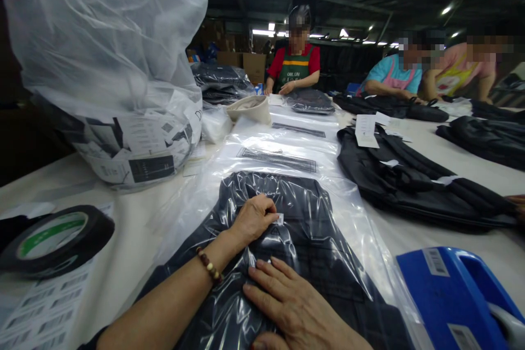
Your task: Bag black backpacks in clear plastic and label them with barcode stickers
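Observation:
A black backpack (340,262) lies flat in a clear plastic bag (371,224) in front of me. My left hand (255,219), with a beaded bracelet at the wrist, is closed over the upper part of the bag. Its fingertips pinch the edge of a small white sticker (280,219) lying against the plastic. Lower down, my right hand (297,303) rests flat on the shiny wrapping, fingers stretched and slightly apart. Beyond the backpack, more clear bags with printed black panels (279,159) are laid out along the table.
On the left stand a large plastic sack of paper tags (143,142), a roll of black tape (57,240) and barcode sticker sheets (49,306). To the right are a blue plastic holder (451,295) and unwrapped black backpacks (402,175). Several co-workers (295,65) work across the table.

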`<state>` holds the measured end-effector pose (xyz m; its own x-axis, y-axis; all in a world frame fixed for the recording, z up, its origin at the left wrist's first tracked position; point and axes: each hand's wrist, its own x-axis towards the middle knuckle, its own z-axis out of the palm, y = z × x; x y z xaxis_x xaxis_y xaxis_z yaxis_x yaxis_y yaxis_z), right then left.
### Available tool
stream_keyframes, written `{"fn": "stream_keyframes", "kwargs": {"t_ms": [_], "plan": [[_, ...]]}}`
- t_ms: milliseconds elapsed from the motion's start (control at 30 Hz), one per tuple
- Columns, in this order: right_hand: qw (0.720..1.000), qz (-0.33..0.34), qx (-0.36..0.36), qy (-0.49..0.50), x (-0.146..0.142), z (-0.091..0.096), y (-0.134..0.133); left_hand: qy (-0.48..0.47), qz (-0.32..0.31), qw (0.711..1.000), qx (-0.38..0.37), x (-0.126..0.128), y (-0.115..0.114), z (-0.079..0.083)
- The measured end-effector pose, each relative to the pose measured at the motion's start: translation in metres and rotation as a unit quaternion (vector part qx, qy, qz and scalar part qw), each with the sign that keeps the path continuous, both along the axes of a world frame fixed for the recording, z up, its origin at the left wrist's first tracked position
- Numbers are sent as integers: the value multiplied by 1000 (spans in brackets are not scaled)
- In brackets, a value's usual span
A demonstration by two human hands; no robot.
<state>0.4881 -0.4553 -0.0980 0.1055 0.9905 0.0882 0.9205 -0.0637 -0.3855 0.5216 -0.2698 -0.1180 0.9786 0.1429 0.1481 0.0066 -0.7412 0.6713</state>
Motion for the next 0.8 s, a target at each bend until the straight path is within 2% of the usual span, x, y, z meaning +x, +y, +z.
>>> {"fn": "stream_keyframes", "kwargs": {"t_ms": [200, 400, 567, 700, 800], "plan": [[1000, -12, 7, 19, -1, -9, -4, -24, -6, 996, 89, -4, 0, 0], [1000, -16, 18, 13, -3, 0, 0, -6, -148, 965, 216, -23, -15, 8], [999, -1, 21, 31, -7, 15, 3, 36, -178, 938, 296, -49, -21, 8], [999, 2, 0, 54, -11, 23, 1, 62, -196, 934, 293, -65, -16, 8], [997, -6, -44, 64, -15, 34, -3, 58, -205, 934, 286, -76, -14, 16]]}}
